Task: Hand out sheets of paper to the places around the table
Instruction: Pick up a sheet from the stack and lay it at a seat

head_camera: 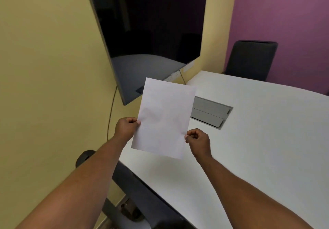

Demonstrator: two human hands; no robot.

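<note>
A blank white sheet of paper [164, 118] is held up in the air over the near left end of the white table [258, 139]. My left hand [125, 127] pinches its left edge and my right hand [198, 140] pinches its right edge near the bottom. The sheet tilts slightly clockwise and hides part of the table edge behind it. No other sheet lies on the visible tabletop.
A grey cable hatch [211, 113] is set into the table just right of the sheet. A black chair [251, 60] stands at the far side by the purple wall. A dark screen [149, 33] hangs on the yellow wall. Another dark chair [142, 198] sits below my arms.
</note>
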